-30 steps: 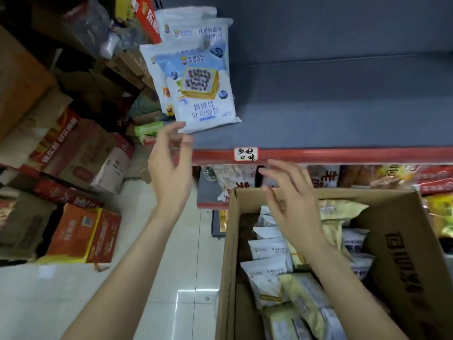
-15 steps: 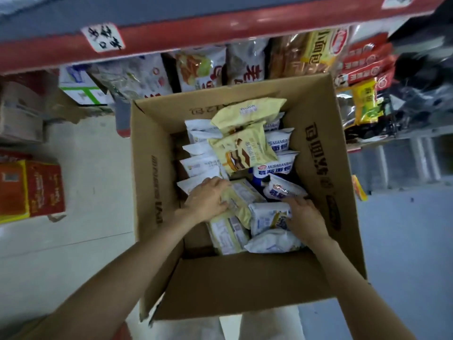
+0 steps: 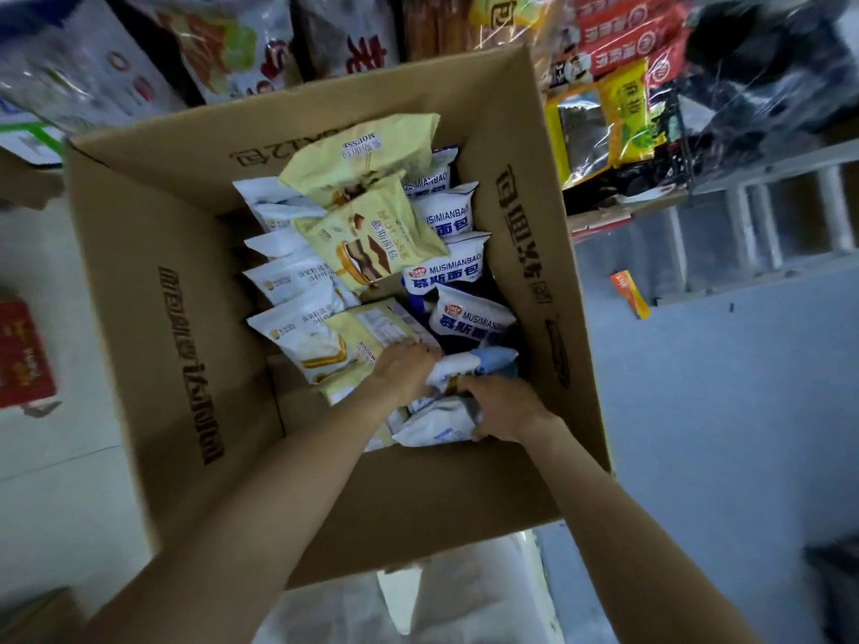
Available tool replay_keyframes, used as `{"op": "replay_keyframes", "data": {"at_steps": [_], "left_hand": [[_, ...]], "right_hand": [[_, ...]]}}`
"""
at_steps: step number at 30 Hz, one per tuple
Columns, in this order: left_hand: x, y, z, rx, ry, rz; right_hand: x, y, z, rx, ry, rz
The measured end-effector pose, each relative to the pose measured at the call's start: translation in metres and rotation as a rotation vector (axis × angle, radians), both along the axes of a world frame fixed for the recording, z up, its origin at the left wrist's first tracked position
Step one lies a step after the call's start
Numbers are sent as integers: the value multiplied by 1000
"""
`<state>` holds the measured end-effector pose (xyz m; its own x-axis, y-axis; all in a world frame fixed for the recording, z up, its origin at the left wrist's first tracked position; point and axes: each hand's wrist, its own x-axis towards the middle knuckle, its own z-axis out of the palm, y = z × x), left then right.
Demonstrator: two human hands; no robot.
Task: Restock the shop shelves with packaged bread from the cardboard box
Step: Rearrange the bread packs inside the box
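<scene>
An open cardboard box [image 3: 195, 346] stands below me, filled with several bread packs: pale yellow ones [image 3: 372, 234] in the middle, white ones [image 3: 297, 281] on the left, white-and-blue ones [image 3: 448, 271] on the right. Both hands reach into the near end. My left hand [image 3: 404, 369] curls its fingers over a yellow pack [image 3: 372, 327] and the edge of a white-and-blue pack [image 3: 469, 362]. My right hand [image 3: 499, 406] grips a white pack [image 3: 432, 427] at the box's near wall. Fingertips of both hands are hidden among the packs.
Beyond the box a lower shelf carries snack bags [image 3: 218, 48] and red and yellow packets [image 3: 623, 62]. A red carton [image 3: 23, 355] lies on the pale floor at left. The grey floor at right holds a small orange packet [image 3: 630, 295].
My view dropped from the upper shelf to the box. Both hands came down from the shelf edge into the box and closed together on packs at its near end.
</scene>
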<state>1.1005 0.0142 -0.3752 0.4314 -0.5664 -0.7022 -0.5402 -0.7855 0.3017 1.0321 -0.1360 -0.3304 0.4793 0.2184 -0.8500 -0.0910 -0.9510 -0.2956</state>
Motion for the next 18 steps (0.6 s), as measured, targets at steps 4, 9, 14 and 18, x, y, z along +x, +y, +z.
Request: {"op": "replay_keyframes", "data": {"at_steps": [4,9,14,18], "left_hand": [[6,21,23,-147,18,146],[12,85,52,-321,145,903],[4,143,56,-309,162,1285],[-3,163,71,-302,110,1405]], "right_hand": [[1,-2,-2,-32,-168,77],[-4,-2,-12,19,26,-22],[0,16,-17,-31,-168,-32],[6,24,-4,57,-250,-166]]}}
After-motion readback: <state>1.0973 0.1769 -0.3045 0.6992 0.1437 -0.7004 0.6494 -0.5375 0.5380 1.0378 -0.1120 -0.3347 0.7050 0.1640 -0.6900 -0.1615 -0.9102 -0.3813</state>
